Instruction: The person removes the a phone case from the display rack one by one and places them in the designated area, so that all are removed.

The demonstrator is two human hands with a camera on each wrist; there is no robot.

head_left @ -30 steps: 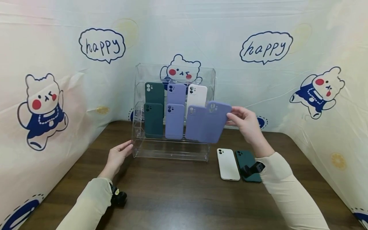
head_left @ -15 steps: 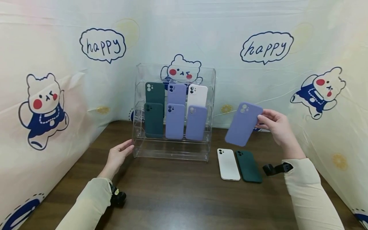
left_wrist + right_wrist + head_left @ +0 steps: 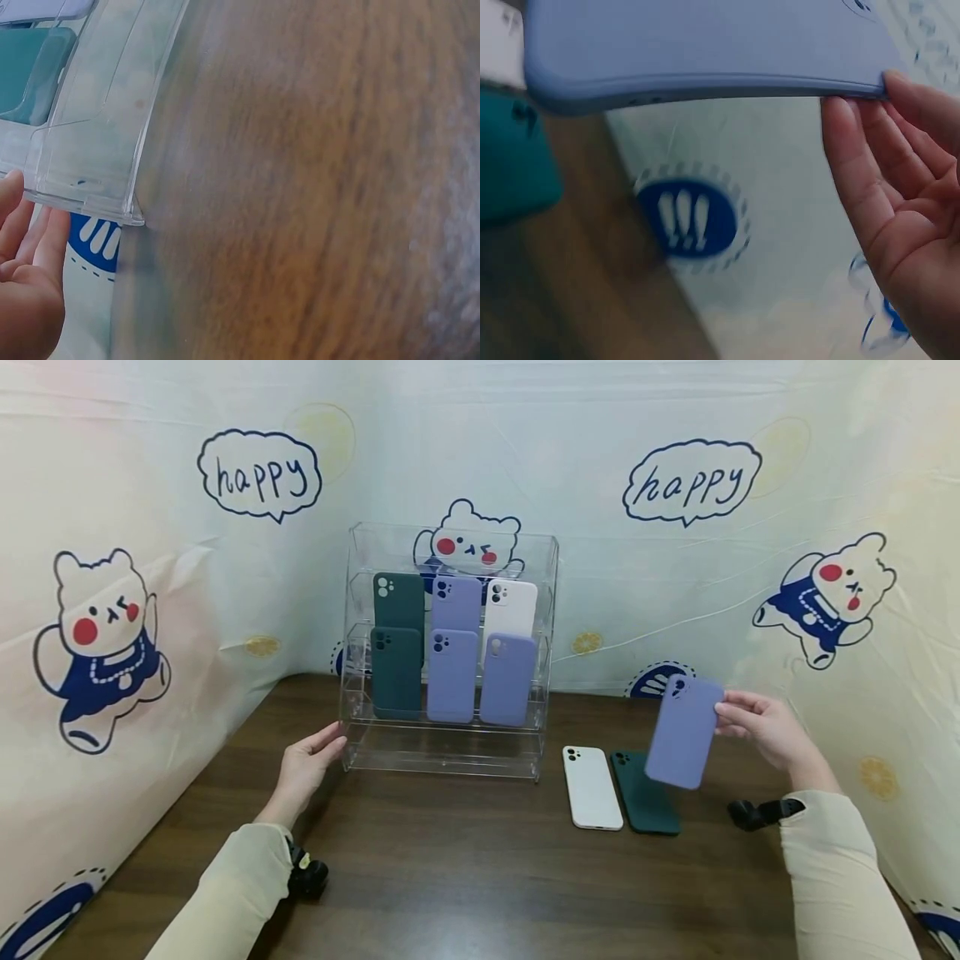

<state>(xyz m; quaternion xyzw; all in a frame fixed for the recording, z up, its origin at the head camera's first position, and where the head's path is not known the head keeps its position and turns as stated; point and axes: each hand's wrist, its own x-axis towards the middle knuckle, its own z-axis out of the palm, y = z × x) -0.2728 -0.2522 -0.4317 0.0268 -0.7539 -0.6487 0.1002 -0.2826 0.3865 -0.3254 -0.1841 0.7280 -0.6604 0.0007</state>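
In the head view, my right hand (image 3: 761, 727) pinches a purple phone case (image 3: 682, 731) by its right edge. The case hangs tilted above the table and overlaps the upper right corner of a dark green phone case (image 3: 647, 802). Thumb and fingertips meet at the long edge of the purple case (image 3: 705, 52) in the right wrist view. My left hand (image 3: 303, 772) touches the lower left side of a clear tiered display stand (image 3: 442, 756) with nearly straight fingers (image 3: 52, 244). Green, purple and white cases stand in its two middle tiers.
A white phone case (image 3: 592, 789) lies on the brown wooden table (image 3: 465, 877), left of the green one. Behind the stand and along both sides hangs a printed cloth (image 3: 585, 468) with cartoon bears.
The purple case in my right hand has moved right and away from the front of the stand, then lower, over the green case on the table. My left hand has stayed at the stand.
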